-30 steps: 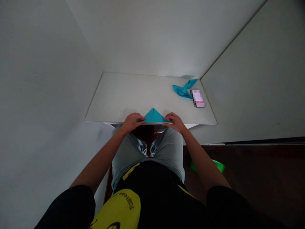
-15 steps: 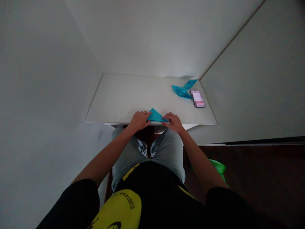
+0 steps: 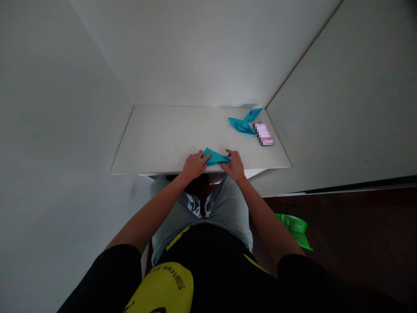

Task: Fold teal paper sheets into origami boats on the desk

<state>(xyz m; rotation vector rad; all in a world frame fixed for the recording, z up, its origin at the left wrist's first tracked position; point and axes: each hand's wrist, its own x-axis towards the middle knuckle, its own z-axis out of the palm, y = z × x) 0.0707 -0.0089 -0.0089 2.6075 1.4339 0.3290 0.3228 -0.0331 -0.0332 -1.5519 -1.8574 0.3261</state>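
A folded piece of blue paper [image 3: 215,158] lies at the front edge of the white table [image 3: 163,134], between my two hands. My left hand [image 3: 194,165] grips its left end, with fingers on top and the thumb along the lower edge. Around the pointed right end, the fingers and thumb of my right hand [image 3: 235,165] pinch the paper. Its right side looks narrowed and folded over; the part under my fingers is hidden.
Toward the back right of the table lies another folded blue paper shape [image 3: 244,124] with pointed ends. Beside it is a phone [image 3: 263,133], its screen blurred out. White walls border the table's back and right. A green visor-like object [image 3: 295,228] sits on the dark floor.
The paper's right side has gone from a broad triangle to a narrower, folded shape. My right hand has turned more upright around its tip. The whole view has shifted slightly.
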